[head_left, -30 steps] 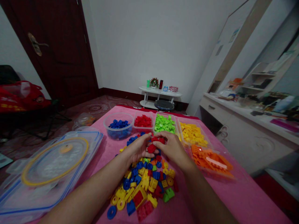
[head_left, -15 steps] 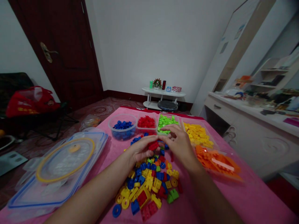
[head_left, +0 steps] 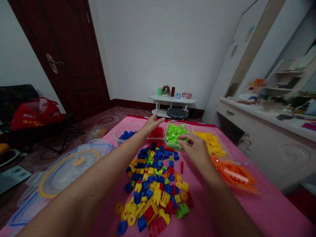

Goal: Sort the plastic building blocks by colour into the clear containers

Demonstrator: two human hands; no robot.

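My left hand reaches over the container of red building bricks, its visible fingers stretched out and nothing seen in them. Its forearm crosses in front of the round tub of blue bricks. My right hand hovers at the near right corner of the box of green bricks, fingers loosely bent and apart, with no brick showing. Between my forearms lies a loose pile of mixed bricks in blue, yellow, red, green and orange. A thin red piece lies beside the pile, below my right hand.
To the right stand a container of yellow bricks and one of orange bricks. Stacked clear lids lie at the left of the pink tablecloth. A white dresser stands beyond the right edge.
My left hand has moved forward from above the pile to the red container, and the red brick is no longer seen in it. My right hand has shifted slightly right, apart from the left.
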